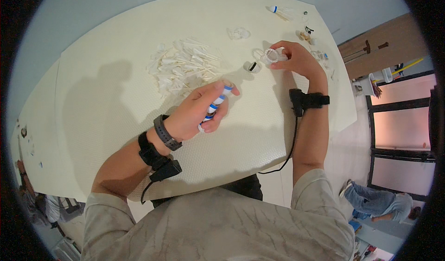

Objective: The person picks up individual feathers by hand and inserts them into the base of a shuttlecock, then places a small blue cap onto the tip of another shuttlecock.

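My left hand [197, 112] is closed around a short stack of white shuttlecock corks [214, 107] with blue bands, tilted over the table. Its fingers hide part of the stack. Farther right, my right hand [300, 59] has thumb and fingers curled about a translucent white ring-shaped piece [271, 55] at the tabletop. Beside that piece lies a single white cork [252, 67] with a black band. A loose pile of white feathers [185, 66] spreads beyond my left hand.
A whole shuttlecock [282, 12] lies on the white table [111, 136] at the far right. Crumpled translucent pieces [239, 33] sit behind the black-banded cork. Small bits [306, 34] lie along the right edge. Another person [380, 201] is off to the right.
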`<state>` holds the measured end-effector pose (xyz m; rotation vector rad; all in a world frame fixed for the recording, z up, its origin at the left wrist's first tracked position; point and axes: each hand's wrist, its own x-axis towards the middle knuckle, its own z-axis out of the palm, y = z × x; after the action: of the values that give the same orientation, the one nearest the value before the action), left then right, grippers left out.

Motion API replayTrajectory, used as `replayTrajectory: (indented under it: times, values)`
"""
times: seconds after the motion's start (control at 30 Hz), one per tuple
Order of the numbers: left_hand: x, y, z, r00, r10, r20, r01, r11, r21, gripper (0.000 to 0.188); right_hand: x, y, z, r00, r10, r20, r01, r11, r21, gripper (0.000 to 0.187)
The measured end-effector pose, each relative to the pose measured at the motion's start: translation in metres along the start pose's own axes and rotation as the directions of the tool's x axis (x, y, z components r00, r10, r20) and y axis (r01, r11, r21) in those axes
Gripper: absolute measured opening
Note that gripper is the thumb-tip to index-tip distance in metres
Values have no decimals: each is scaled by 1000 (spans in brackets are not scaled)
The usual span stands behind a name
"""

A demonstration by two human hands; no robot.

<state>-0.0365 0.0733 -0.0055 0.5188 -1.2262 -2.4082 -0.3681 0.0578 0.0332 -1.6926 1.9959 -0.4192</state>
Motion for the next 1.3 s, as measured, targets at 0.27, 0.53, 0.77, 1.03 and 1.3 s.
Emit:
replayTrajectory:
  times: [0.27,0.53,0.77,1.03,1.3]
  values:
    - [1,0,1,1000,-12,-1,12,1000,-12,53,-3,15,-13,995,84,45,-89,987,133,34]
    - [1,1,1,1000,-5,22,5,1000,-27,51,0,13,-18,945,108,-310,-51,981,188,30]
    - [0,0,-1,1000,11,21,-11,1000,-6,51,2,5,-10,942,-112,-317,278,790,547,31]
    - [1,2,3,1000,-14,-18,14,1000,-17,55,-4,-4,-12,973,-179,-146,230,789,569,22]
    - [0,3,3,1000,-19,-20,18,1000,-18,55,2,7,-14,968,-213,-129,249,856,454,18]
